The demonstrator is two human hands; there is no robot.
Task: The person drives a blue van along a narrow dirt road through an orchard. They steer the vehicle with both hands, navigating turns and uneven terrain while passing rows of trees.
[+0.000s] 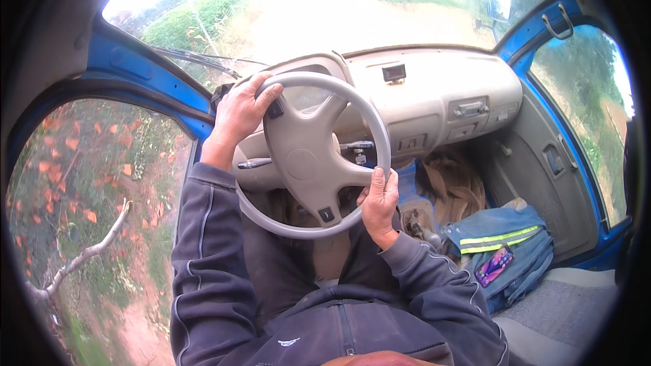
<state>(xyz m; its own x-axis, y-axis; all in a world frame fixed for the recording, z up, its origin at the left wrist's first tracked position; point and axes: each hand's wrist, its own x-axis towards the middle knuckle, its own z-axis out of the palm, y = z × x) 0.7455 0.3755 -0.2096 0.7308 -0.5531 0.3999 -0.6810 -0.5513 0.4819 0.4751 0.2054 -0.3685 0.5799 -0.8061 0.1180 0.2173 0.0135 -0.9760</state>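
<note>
A grey steering wheel stands in front of me, turned so that its spokes lie at a slant. My left hand is closed round the upper left of its rim, the thumb lying near a spoke. Lower on the right side, my right hand grips the rim with the thumb up along it. Behind the wheel, a stalk sticks out to the left, and a key in the ignition shows on the right. The instrument panel is mostly hidden by the wheel.
A beige dashboard carries a small dark device. On the passenger seat lie a blue jacket with a yellow reflective stripe and a phone. A brown cloth fills the footwell. Outside the left window is a bare branch.
</note>
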